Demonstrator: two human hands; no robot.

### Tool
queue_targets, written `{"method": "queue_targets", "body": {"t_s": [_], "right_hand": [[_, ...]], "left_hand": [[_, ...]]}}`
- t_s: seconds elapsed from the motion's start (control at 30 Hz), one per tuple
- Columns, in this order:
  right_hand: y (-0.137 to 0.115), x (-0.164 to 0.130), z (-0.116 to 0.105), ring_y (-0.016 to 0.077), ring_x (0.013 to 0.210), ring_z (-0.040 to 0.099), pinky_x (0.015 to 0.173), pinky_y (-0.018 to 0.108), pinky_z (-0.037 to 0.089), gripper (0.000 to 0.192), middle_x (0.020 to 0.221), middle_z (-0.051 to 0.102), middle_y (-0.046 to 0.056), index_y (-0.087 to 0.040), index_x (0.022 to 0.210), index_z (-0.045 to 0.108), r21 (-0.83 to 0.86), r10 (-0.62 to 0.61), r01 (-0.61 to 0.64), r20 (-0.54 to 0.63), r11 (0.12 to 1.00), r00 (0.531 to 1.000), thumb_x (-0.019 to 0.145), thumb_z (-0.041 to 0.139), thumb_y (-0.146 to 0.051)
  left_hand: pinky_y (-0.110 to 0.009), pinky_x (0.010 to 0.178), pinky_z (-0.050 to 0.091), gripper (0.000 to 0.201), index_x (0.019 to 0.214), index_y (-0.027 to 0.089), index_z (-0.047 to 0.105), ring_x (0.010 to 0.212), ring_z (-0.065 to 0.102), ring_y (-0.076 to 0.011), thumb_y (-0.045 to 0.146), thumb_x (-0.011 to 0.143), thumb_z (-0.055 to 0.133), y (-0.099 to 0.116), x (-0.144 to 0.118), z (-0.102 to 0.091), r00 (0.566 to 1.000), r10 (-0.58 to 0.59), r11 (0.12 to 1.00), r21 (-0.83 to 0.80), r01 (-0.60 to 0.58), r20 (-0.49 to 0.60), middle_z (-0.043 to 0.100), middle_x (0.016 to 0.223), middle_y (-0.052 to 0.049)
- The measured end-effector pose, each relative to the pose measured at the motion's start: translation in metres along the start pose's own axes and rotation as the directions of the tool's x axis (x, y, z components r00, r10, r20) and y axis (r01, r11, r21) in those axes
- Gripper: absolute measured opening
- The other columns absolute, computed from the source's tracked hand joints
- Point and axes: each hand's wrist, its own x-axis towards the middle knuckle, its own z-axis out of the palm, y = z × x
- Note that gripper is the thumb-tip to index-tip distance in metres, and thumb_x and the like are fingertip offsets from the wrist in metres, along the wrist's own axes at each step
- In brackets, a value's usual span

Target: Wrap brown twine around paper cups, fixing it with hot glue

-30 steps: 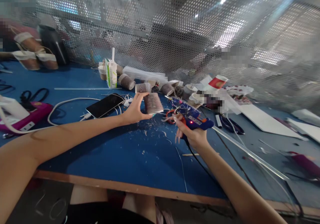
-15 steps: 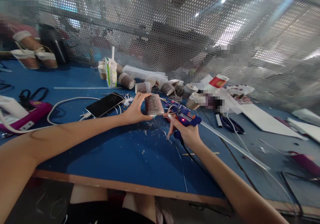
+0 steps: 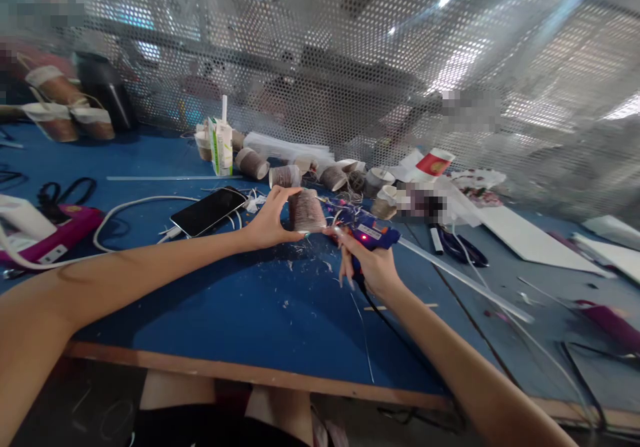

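A small cup wrapped in brown string (image 3: 307, 211) is gripped between the thumb and fingers of my left hand (image 3: 273, 217), just above the blue table (image 3: 225, 320). My right hand (image 3: 374, 266) is closed round a blue hot glue gun (image 3: 373, 229) with a red light lit on its side. A long clear glue stick (image 3: 465, 279) runs out of the gun's back end. My right index finger reaches forward to the cup's lower right edge; whether it touches cannot be made out. The gun's nozzle points left, behind the cup. Bits of string and glue lie below both hands.
A black phone (image 3: 209, 211) with a white cable lies left of the cup. Behind stand a drink carton (image 3: 221, 146) and several string-wrapped cups (image 3: 252, 163). A magenta power strip (image 3: 70, 235) is at left, white board (image 3: 543, 242) at right. Perforated metal (image 3: 280, 60) closes the back.
My right hand and the glue gun have shifted very slightly left, and the right fingers below the gun have changed position. The left hand keeps its hold on the cup.
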Motion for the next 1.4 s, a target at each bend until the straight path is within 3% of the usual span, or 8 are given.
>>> {"method": "queue_targets", "body": {"t_s": [0.13, 0.4, 0.63, 0.77, 0.97, 1.13, 1.4], "right_hand": [[0.001, 0.000, 0.001, 0.0096, 0.025, 0.043, 0.037, 0.026, 0.053, 0.031, 0.032, 0.049, -0.008, -0.017, 0.068, 0.064, -0.044, -0.036, 0.035, -0.016, 0.998, 0.999, 0.072, 0.075, -0.046], [-0.002, 0.003, -0.010, 0.0083, 0.021, 0.037, 0.029, 0.023, 0.044, 0.031, 0.030, 0.043, -0.009, -0.016, 0.074, 0.067, -0.011, -0.048, 0.047, -0.096, 0.999, 0.994, 0.076, 0.071, -0.046], [-0.008, 0.000, -0.021, 0.0108, 0.026, 0.044, 0.030, 0.026, 0.044, 0.043, 0.033, 0.047, -0.006, -0.021, 0.054, 0.056, -0.162, -0.184, 0.157, -0.166, 0.974, 0.969, 0.071, 0.075, -0.055], [-0.002, 0.002, -0.031, 0.0133, 0.028, 0.048, 0.035, 0.030, 0.048, 0.052, 0.033, 0.049, -0.002, -0.022, 0.045, 0.052, -0.303, -0.213, 0.181, -0.077, 0.936, 0.974, 0.071, 0.073, -0.062], [0.000, 0.001, -0.026, 0.0131, 0.028, 0.046, 0.032, 0.029, 0.044, 0.037, 0.034, 0.050, -0.003, -0.022, 0.056, 0.062, -0.351, -0.206, 0.206, 0.035, 0.913, 0.978, 0.069, 0.075, -0.055], [-0.007, -0.003, -0.018, 0.0113, 0.026, 0.043, 0.028, 0.026, 0.038, 0.033, 0.034, 0.047, -0.004, -0.023, 0.052, 0.056, -0.350, -0.129, 0.121, 0.002, 0.929, 0.992, 0.069, 0.075, -0.044], [-0.001, -0.003, -0.019, 0.0107, 0.028, 0.042, 0.027, 0.025, 0.035, 0.025, 0.038, 0.051, -0.004, -0.023, 0.055, 0.057, -0.362, -0.163, 0.162, 0.027, 0.918, 0.986, 0.070, 0.072, -0.037]], "left_hand": [[-0.053, 0.104, 0.049, 0.082, 0.132, 0.024, 0.044, 0.118, 0.051, -0.0291, 0.028, 0.060, 0.083, 0.000, 0.000, 0.001, 1.000, -0.014, 1.000, -0.020, 0.014, 0.008, 0.048, 0.120, -0.008], [-0.056, 0.108, 0.046, 0.082, 0.132, 0.025, 0.044, 0.122, 0.050, -0.0312, 0.029, 0.061, 0.083, -0.006, 0.000, 0.000, 1.000, -0.028, 0.998, -0.061, 0.028, -0.008, 0.048, 0.124, -0.009], [-0.056, 0.117, 0.038, 0.081, 0.136, 0.027, 0.026, 0.135, 0.045, -0.0311, 0.025, 0.072, 0.075, -0.018, 0.000, 0.009, 0.995, -0.017, 0.978, -0.211, -0.004, -0.099, 0.041, 0.138, -0.013], [-0.054, 0.117, 0.037, 0.078, 0.131, 0.028, 0.023, 0.135, 0.046, -0.0306, 0.030, 0.073, 0.075, -0.019, 0.002, 0.012, 0.988, 0.024, 0.969, -0.240, -0.061, -0.154, 0.041, 0.137, -0.014], [-0.052, 0.120, 0.035, 0.079, 0.131, 0.028, 0.020, 0.137, 0.044, -0.0296, 0.032, 0.075, 0.075, -0.018, 0.003, 0.011, 0.985, 0.013, 0.968, -0.244, -0.056, -0.171, 0.039, 0.139, -0.014], [-0.052, 0.120, 0.035, 0.081, 0.131, 0.028, 0.021, 0.137, 0.044, -0.0305, 0.028, 0.072, 0.076, -0.016, 0.003, 0.010, 0.985, -0.005, 0.970, -0.239, -0.037, -0.173, 0.041, 0.140, -0.014], [-0.053, 0.119, 0.036, 0.081, 0.132, 0.027, 0.020, 0.138, 0.044, -0.0310, 0.022, 0.073, 0.075, -0.012, 0.002, 0.008, 0.987, -0.006, 0.980, -0.196, -0.026, -0.159, 0.040, 0.139, -0.015]]}}
